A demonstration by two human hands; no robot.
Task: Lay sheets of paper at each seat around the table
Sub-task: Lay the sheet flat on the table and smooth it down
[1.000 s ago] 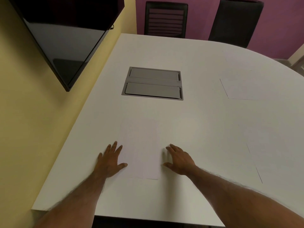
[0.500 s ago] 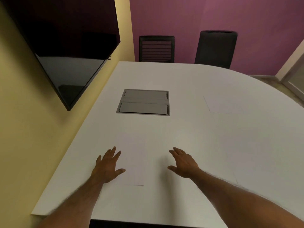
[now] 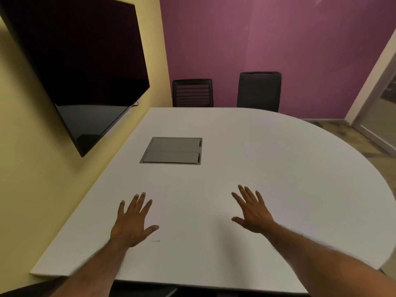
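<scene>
A white sheet of paper lies flat on the white table near the front edge, hard to tell from the tabletop. My left hand is spread open with its thumb and fingers over the sheet's left side. My right hand hovers open to the right of the sheet, apart from it and holding nothing. Another faint sheet lies at the far right of the table.
A grey cable hatch is set into the table's middle. Two black chairs stand at the far side against the purple wall. A dark screen hangs on the yellow wall at left. A doorway shows at right.
Both hands have lifted and drawn apart from the sheet's sides, the right one moving further right. The view has tilted up and back, showing more wall.
</scene>
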